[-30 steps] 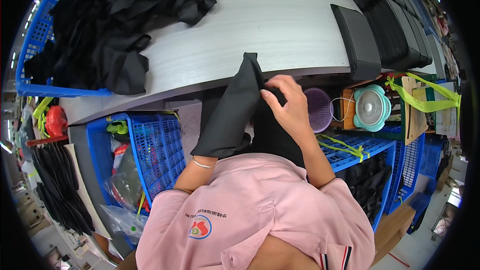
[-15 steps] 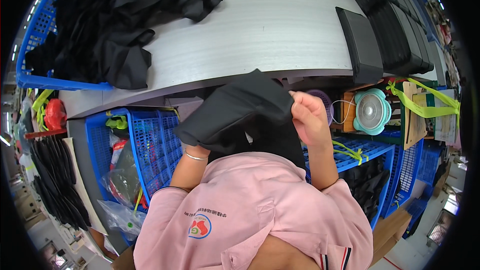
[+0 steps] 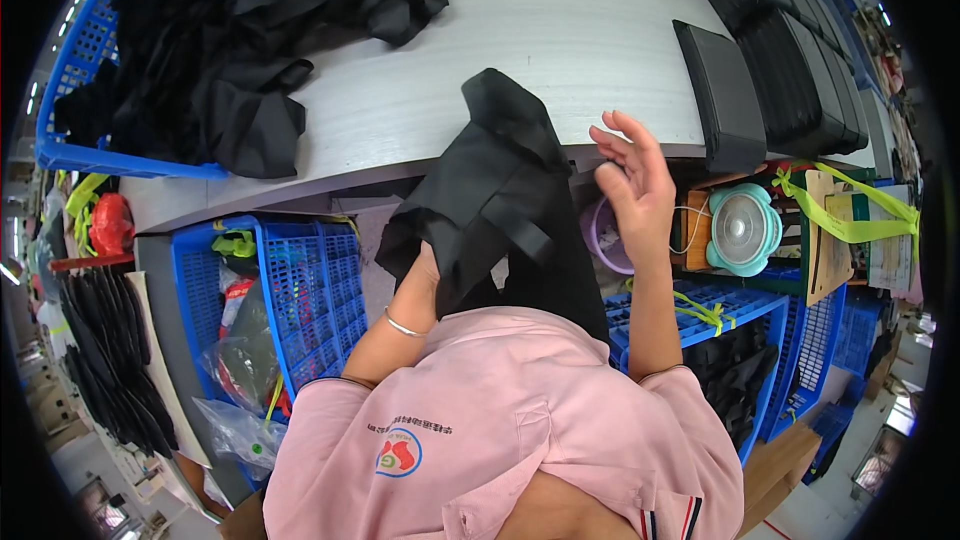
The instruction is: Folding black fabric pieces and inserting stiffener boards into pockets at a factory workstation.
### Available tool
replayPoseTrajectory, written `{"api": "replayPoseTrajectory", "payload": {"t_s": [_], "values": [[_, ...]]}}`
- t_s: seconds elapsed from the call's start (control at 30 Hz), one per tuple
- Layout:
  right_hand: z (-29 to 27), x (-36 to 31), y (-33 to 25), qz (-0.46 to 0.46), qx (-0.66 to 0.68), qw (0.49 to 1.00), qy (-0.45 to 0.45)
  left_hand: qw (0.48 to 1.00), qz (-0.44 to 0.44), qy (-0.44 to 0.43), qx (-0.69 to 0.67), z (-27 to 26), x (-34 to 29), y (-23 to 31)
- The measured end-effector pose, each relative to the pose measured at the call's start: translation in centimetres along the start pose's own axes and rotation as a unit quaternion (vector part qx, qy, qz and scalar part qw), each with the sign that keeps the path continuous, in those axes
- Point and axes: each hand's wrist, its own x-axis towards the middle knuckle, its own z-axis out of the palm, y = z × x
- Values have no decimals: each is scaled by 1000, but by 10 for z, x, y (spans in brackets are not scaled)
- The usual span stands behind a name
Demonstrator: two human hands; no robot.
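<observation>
A piece of black cloth [image 3: 490, 165] is raised in front of me at the table's near edge, its upper end standing over the tabletop. My left hand [image 3: 428, 262] is pushed up into or under it and bears it alone; the cloth covers the fingers. A narrow flap or strip sticks out on the cloth's lower right side. To the right, apart from the cloth, my right hand [image 3: 640, 172] is raised with fingers spread and nothing in them.
Loose black cloth pieces [image 3: 220, 70] heap over a blue basket [image 3: 130, 162] at the far left of the grey table [image 3: 540, 50]. Flat black folded pieces [image 3: 800, 80] stack at right. Below stand blue crates [image 3: 310, 290], a purple bin [image 3: 605, 238] and a turquoise fan-like device [image 3: 745, 227].
My right hand has let go of the cloth's edge, opened and risen. The cloth has swung upward and toward the table as my left hand moved up and to the right.
</observation>
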Motion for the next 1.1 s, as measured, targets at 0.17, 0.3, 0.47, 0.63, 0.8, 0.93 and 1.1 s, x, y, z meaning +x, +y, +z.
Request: {"api": "replayPoseTrajectory", "payload": {"t_s": [0.17, 0.3, 0.47, 0.63, 0.8, 0.93, 1.1], "values": [[19, -8, -1, -180, -341, 922, -40, 994, -29, -16, -103, 6, 0, -8], [28, -9, 28, -184, -343, 920, 49, 981, -53, -49, -179, 16, -18, -45], [23, -8, 29, -156, -339, 927, 36, 965, -79, 2, -249, -7, -29, -58], [-9, -14, 18, -7, -19, 977, -213, 931, -106, 107, -333, -35, -21, -59], [-45, 17, 23, 71, 8, 982, -174, 963, -76, 114, -232, -53, 2, -56], [-37, 84, 27, 39, -21, 994, -103, 888, -226, 102, -387, -26, 48, -5], [-47, 151, 86, -71, -93, 991, 58, 933, -114, 116, -321, 24, 74, 31]]}}
